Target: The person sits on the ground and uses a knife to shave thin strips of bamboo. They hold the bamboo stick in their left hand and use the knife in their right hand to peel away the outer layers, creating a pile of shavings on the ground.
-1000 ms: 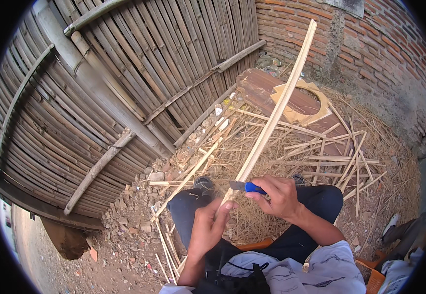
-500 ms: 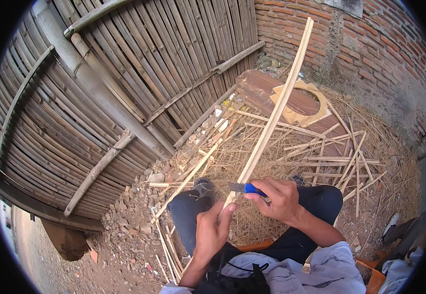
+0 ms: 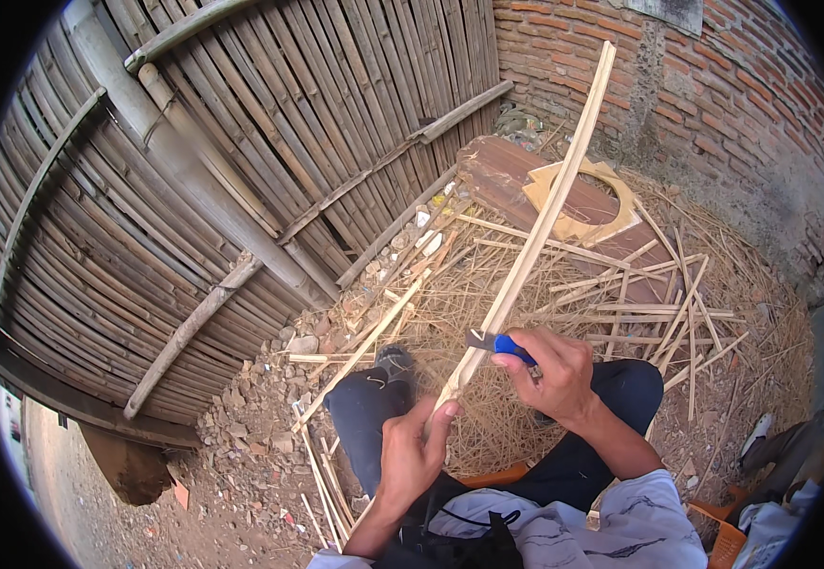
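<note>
My left hand [image 3: 414,446] is closed round the near end of a long pale bamboo strip [image 3: 535,242], which slants up and away to the right. Its near end looks roughly shaved. In my right hand [image 3: 554,375] is a knife [image 3: 505,345] with a blue handle and a short dark blade. The blade lies across the strip, a little beyond my left hand, and a small curl of wood shows at its edge. The fingers of my right hand wrap the handle, hiding part of it.
Several cut strips [image 3: 677,318] lie over straw-like shavings [image 3: 459,303] at the right, others beside my left knee. A brown board [image 3: 497,175] carries a yellowish panel with a round hole [image 3: 625,223]. A bamboo fence [image 3: 241,142] and brick wall [image 3: 734,114] enclose the spot. Another person's leg [image 3: 782,446] is at the right.
My right hand and the knife have moved a little farther along the strip, away from my left hand. The strip's far end has shifted slightly right; my left hand keeps its hold.
</note>
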The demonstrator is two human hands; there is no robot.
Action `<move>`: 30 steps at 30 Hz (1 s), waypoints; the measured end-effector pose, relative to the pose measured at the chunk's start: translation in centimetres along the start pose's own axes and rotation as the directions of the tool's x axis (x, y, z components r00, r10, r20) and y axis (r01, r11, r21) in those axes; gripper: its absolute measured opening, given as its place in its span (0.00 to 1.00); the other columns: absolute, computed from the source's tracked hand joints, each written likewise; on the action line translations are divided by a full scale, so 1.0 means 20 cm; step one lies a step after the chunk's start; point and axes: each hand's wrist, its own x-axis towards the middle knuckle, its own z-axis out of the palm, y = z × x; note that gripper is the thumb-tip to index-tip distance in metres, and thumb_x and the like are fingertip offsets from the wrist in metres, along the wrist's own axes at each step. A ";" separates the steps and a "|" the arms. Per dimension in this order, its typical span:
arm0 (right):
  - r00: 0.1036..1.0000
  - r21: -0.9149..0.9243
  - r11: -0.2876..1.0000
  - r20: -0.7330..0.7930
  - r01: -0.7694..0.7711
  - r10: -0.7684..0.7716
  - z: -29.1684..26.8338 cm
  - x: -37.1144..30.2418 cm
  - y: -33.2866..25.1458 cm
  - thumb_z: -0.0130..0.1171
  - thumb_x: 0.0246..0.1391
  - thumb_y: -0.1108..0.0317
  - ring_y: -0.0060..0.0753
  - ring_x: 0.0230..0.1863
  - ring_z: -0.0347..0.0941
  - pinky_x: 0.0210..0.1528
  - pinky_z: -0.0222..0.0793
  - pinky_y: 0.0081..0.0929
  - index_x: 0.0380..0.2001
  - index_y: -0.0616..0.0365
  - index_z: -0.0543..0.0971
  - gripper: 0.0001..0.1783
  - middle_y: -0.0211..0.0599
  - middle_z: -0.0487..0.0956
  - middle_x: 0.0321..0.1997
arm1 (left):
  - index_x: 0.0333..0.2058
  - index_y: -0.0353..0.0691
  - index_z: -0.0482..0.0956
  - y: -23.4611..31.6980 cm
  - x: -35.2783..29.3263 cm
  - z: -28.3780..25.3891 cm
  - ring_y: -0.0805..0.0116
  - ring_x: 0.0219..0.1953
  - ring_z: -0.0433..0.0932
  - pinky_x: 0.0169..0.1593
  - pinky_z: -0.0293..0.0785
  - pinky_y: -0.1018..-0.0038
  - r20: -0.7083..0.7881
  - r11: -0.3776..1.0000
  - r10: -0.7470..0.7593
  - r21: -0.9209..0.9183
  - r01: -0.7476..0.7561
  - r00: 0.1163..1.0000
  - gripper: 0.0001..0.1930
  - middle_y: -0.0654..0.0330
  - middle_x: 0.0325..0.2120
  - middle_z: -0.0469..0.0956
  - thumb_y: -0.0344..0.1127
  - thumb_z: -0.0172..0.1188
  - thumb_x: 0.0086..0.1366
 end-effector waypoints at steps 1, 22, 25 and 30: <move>1.000 -0.016 1.000 -0.025 -0.017 0.016 -0.01 0.02 0.05 0.75 0.62 0.56 0.39 0.24 0.83 0.24 0.75 0.33 0.41 0.57 0.86 0.16 0.35 0.86 0.31 | 0.40 0.34 0.87 0.01 -0.01 0.00 0.76 0.19 0.69 0.26 0.64 0.72 0.005 1.000 -0.010 -0.004 0.010 1.000 0.14 0.62 0.15 0.72 0.37 0.59 0.82; 0.992 -0.001 0.993 -0.041 -0.121 0.121 -0.05 0.07 0.18 0.73 0.64 0.58 0.41 0.29 0.87 0.29 0.79 0.33 0.42 0.60 0.87 0.15 0.41 0.89 0.35 | 0.40 0.35 0.87 -0.10 -0.10 -0.05 0.69 0.16 0.70 0.24 0.66 0.69 0.038 0.999 -0.017 0.032 0.016 0.999 0.13 0.56 0.15 0.72 0.38 0.61 0.81; 0.993 -0.004 0.994 -0.042 -0.110 0.110 -0.06 0.08 0.18 0.73 0.65 0.58 0.42 0.29 0.87 0.29 0.79 0.33 0.42 0.60 0.87 0.15 0.43 0.89 0.35 | 0.40 0.36 0.88 -0.12 -0.11 -0.07 0.69 0.15 0.70 0.24 0.66 0.68 0.040 0.999 -0.013 0.037 0.012 0.999 0.12 0.56 0.15 0.72 0.37 0.62 0.80; 0.976 -0.036 0.979 -0.096 -0.201 0.196 -0.07 0.10 0.26 0.70 0.67 0.58 0.42 0.29 0.86 0.31 0.78 0.34 0.44 0.62 0.87 0.16 0.45 0.88 0.33 | 0.40 0.36 0.88 -0.16 -0.14 -0.10 0.72 0.16 0.69 0.24 0.64 0.70 0.073 0.997 -0.057 0.059 0.053 0.996 0.12 0.58 0.15 0.73 0.36 0.61 0.80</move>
